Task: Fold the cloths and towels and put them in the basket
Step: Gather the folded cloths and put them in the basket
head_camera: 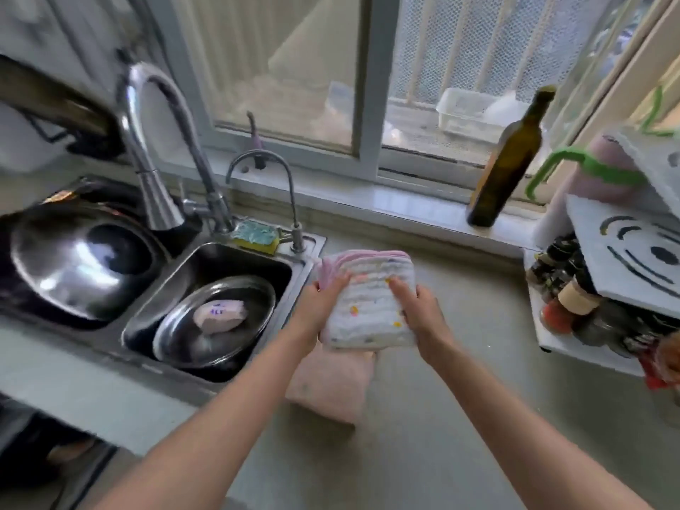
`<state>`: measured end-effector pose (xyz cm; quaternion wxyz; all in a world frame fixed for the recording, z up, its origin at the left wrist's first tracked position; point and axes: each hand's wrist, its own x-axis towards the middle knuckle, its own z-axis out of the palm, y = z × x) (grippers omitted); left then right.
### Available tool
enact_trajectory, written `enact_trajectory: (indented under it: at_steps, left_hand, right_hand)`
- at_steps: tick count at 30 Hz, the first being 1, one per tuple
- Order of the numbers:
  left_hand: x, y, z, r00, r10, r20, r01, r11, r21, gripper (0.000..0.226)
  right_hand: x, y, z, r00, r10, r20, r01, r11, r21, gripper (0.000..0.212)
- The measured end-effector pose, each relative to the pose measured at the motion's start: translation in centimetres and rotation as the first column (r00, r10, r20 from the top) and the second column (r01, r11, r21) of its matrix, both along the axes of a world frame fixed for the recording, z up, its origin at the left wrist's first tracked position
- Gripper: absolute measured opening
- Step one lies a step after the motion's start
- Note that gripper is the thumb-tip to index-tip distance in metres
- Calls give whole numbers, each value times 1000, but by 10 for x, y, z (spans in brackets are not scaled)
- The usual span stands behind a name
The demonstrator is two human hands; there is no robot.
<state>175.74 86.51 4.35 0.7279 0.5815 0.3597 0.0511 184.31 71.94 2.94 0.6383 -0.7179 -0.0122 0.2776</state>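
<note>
Folded white cloth [368, 307] sits on the counter [460, 399] atop a pink towel [331, 384], gripped at its sides by my left hand [323, 303] and right hand [419, 307], folding looks done, next I must carry it to the basket, not in view.

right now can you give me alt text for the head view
Both hands, left hand and right hand, hold a folded white dotted cloth over a pink towel on a kitchen counter, beside a sink.

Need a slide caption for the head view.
Both hands, left and right, hold a folded white cloth over the counter.
</note>
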Motion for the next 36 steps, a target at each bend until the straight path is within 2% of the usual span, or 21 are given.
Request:
enact_trajectory:
  at_steps: [3,8,11,13,16,19,22,26,32,36]
  left_hand:
    - [-64,30,12,973,229,12,-228,972,-59,37]
    - [-198,72,25,859,511,23,-509,859,-56,45]
    - [-284,90,35,783,621,-11,-621,783,-36,55]
    - [-346,98,41,736,677,-2,-677,735,-41,46]
    - [-446,102,48,651,759,17,-759,651,4,34]
    - [-553,99,48,537,844,19,-843,535,52,41]
    - [-658,99,43,451,892,41,-892,449,45,45]
    - [-786,102,48,343,935,84,-935,332,128,35]
    - [-918,132,59,293,953,77,-950,281,140,52]
    - [-974,173,59,287,955,80,-953,276,125,42]
  right_hand:
    - [-36,48,11,978,206,41,-208,977,52,27]
    - [-132,119,27,856,515,33,-516,854,66,35]
    - [-201,158,41,730,678,90,-683,728,61,20]
    - [-250,183,51,635,767,94,-773,629,83,20]
    - [-338,222,58,424,900,102,-905,418,76,19]
    - [-440,257,52,286,953,106,-958,281,54,39]
    - [-547,285,48,197,977,82,-977,189,95,40]
    - [-677,317,46,41,995,86,-993,31,111,41]
    - [-803,370,54,-83,992,99,-988,-95,125,39]
    - [-859,424,54,-140,981,132,-982,-155,110,49]
